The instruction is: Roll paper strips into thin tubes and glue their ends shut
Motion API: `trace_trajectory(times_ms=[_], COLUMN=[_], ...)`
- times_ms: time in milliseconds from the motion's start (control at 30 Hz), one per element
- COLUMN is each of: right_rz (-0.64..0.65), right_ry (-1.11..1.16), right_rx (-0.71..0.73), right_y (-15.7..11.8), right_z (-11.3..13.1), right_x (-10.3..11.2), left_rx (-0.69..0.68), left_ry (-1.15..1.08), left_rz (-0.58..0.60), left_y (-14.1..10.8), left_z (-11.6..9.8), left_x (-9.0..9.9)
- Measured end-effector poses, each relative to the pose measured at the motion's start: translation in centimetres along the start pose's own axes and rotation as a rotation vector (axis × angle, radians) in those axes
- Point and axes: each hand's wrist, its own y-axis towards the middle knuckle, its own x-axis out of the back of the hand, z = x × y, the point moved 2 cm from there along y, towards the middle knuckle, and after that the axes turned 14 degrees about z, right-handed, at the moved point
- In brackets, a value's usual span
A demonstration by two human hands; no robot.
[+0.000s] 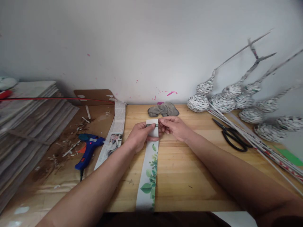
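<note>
A long paper strip [150, 170] printed with green leaves lies on the wooden table, running from the front edge up to my hands. Its far end is folded over, showing a plain whitish back. My left hand [139, 135] pinches that folded part, thumb on top and fingers at its left edge and underneath. At the right edge of the fold is my right hand [174, 127], thumb and fingers closed together near the paper's corner. Whatever lies between the right fingertips is too small to make out.
A blue glue gun [87, 151] lies on cardboard at left, beside a newspaper strip [117, 123] and a stack of papers [28, 126]. Behind my hands is a grey cloth [163, 109]. Black scissors [233, 137], paper rods [262, 149] and woven gourd shapes [199, 103] are at right.
</note>
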Motion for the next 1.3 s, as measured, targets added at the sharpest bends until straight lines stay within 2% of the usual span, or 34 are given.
trace_trajectory(times_ms=[233, 600, 967, 1300], right_rz=[0.054, 0.000, 0.000, -0.064], right_ry=[-0.052, -0.098, -0.091, -0.031], right_rx=[0.009, 0.006, -0.015, -0.008], right_y=[-0.07, 0.09, 0.09, 0.22], right_z=[-0.22, -0.48, -0.39, -0.44], right_x=[-0.04, 0.09, 0.17, -0.13], left_rx=[0.034, 0.026, 0.052, 0.044], left_ry=[0.032, 0.200, 0.173, 0.225], left_rz=[-0.004, -0.046, -0.038, -0.047], left_y=[-0.05, -0.11, -0.15, -0.15], left_z=[0.01, 0.19, 0.15, 0.16], left_x=[-0.08, 0.29, 0.20, 0.12])
